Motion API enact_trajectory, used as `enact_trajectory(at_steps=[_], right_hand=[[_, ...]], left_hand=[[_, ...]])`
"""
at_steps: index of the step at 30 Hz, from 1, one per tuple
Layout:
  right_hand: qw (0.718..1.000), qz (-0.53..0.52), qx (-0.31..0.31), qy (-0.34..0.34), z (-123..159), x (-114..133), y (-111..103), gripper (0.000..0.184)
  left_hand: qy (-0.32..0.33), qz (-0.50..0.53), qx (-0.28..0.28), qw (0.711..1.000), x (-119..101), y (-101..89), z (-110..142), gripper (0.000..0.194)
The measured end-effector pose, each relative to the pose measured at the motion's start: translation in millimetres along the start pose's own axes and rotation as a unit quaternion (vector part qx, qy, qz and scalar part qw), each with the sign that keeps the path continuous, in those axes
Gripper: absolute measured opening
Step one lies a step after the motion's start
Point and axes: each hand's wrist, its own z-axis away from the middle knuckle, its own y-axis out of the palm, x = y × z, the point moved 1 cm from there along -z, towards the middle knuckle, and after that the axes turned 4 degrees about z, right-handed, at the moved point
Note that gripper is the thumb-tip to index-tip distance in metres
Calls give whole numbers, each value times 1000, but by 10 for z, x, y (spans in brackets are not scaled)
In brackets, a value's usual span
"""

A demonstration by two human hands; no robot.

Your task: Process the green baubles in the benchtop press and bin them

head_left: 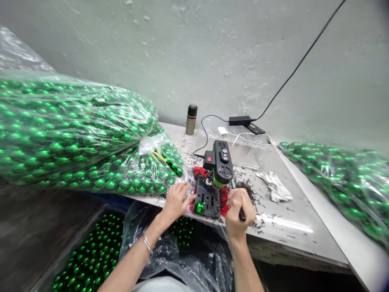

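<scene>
My left hand point(178, 198) is by the left edge of a small black bench machine point(223, 162). Its fingers are spread and hold nothing that I can see. Just right of its fingertips, a shiny green ball point(199, 207) rests at the front of the slotted black base plate point(209, 196). My right hand point(241, 207) is a fist around the black-ended lever handle point(242, 215) at the machine's right side. Red material point(224, 200) shows under the base.
A big clear bag of green balls point(75, 134) lies at left, another bag point(349, 178) at right. An open, lined container of balls point(91, 251) stands below. White gloves point(275, 186), black scraps point(247, 190), a bottle point(191, 120) and a power adapter point(240, 121) lie about the table.
</scene>
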Motion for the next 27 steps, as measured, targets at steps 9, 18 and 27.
enact_trajectory(at_steps=[9, 18, 27], right_hand=[[999, 8, 7, -49, 67, -83, -11, 33], [999, 13, 5, -52, 89, -76, -1, 32], [1000, 16, 24, 4, -215, 128, -23, 36]], left_hand=[[-75, -127, 95, 985, 410, -34, -854, 4], [-302, 454, 52, 837, 202, -65, -549, 42], [-370, 543, 21, 754, -147, 430, -268, 46]])
